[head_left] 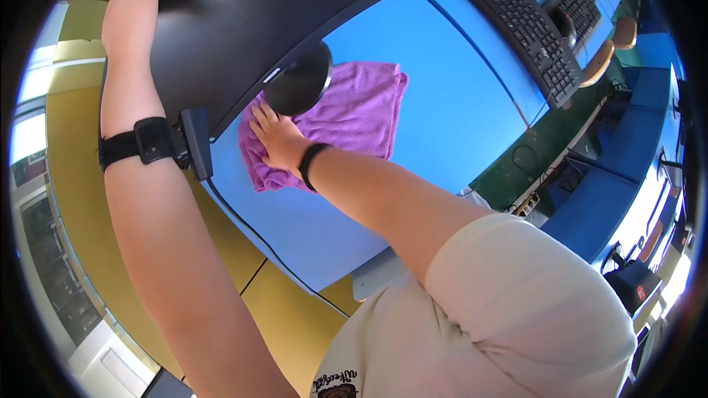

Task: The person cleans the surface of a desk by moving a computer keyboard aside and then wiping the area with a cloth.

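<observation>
My left hand point(133, 16) grips the edge of a black monitor point(238, 27) at the upper left, thumb along the dark panel. The monitor leans over a blue desk point(437, 94), and its round black base point(298, 80) shows beneath the lower edge. A purple cloth point(354, 110) lies wrinkled on the desk, partly under or against the base; I cannot tell which. My right hand point(279, 141) rests flat on the cloth's left part beside the base, fingers spread and pointing toward the monitor.
A black keyboard point(514, 22) lies along the upper right, with a second keyboard point(575, 11) beyond it. From a strapped device point(193, 143) on my left wrist, a black cable point(260, 237) runs down past the desk edge. Wooden stools point(600, 63) and more blue desks point(594, 199) stand at the right.
</observation>
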{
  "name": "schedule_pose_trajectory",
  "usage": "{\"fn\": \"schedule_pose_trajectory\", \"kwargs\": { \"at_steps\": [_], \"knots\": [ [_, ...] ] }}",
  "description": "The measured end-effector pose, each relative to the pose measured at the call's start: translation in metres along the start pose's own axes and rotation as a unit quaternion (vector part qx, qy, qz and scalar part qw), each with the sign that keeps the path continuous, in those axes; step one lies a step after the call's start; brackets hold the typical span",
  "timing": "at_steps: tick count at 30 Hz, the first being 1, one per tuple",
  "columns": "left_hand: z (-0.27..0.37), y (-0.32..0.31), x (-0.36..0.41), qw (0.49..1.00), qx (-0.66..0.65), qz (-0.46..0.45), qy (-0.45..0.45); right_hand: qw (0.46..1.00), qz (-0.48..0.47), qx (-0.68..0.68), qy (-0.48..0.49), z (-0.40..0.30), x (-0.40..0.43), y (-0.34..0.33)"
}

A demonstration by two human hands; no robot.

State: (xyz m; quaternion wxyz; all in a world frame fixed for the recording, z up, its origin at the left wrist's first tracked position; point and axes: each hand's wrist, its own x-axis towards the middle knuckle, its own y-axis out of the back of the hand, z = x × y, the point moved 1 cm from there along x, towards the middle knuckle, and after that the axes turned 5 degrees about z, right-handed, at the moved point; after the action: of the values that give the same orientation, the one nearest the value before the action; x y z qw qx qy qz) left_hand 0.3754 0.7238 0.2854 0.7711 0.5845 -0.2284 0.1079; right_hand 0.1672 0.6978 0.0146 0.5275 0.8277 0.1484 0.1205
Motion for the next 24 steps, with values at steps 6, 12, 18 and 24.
{"fn": "schedule_pose_trajectory", "kwargs": {
  "at_steps": [6, 12, 18, 24],
  "knots": [
    [-0.009, 0.002, -0.001, 0.999, -0.032, 0.01, -0.022, 0.999, -0.031, 0.028, 0.004, 0.042, -0.115, 0.018],
    [-0.06, 0.005, 0.011, 0.989, -0.142, -0.033, 0.029, 0.984, -0.03, -0.004, -0.174, 0.123, -0.174, 0.076],
    [-0.031, 0.01, -0.014, 0.952, -0.243, -0.074, 0.168, 0.98, 0.024, 0.016, -0.198, 0.179, -0.161, 0.082],
    [-0.072, 0.018, 0.004, 0.966, -0.199, -0.068, 0.149, 0.996, -0.027, -0.017, -0.079, 0.174, -0.099, 0.08]
  ]
}}
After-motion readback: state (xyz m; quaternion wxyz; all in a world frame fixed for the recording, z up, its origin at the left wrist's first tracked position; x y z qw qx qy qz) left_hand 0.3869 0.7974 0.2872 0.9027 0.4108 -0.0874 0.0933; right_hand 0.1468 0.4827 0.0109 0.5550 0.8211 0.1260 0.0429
